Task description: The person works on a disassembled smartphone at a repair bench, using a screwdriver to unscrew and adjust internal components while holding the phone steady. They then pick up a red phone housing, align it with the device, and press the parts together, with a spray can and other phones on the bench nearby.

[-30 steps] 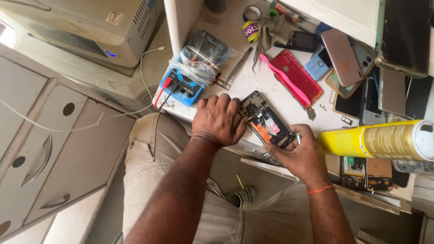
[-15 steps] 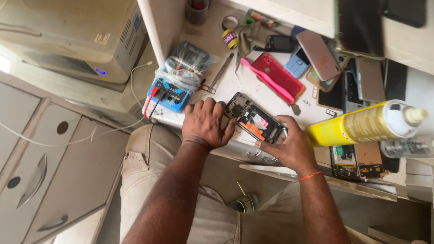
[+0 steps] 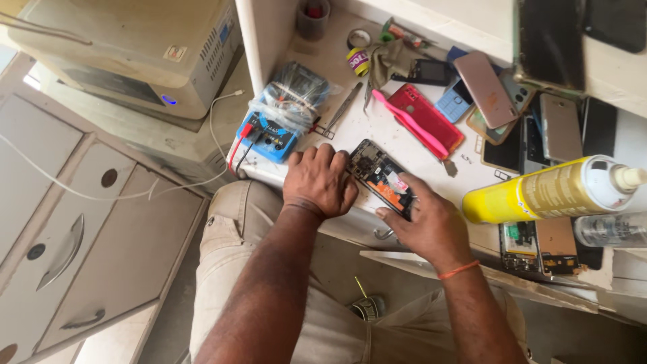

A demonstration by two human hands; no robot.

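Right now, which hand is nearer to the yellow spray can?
Right. The right hand rests on the opened phone, just beside the yellow spray can; the left hand holds the phone's far end, farther away.

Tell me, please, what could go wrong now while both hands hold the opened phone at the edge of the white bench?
1. The opened phone lies close to the bench edge; if the left hand or right hand slips, it may fall into the lap.
2. The yellow spray can lies on its side beside the right hand; a bump might roll it.
3. Tweezers and small loose parts nearby could be knocked off.
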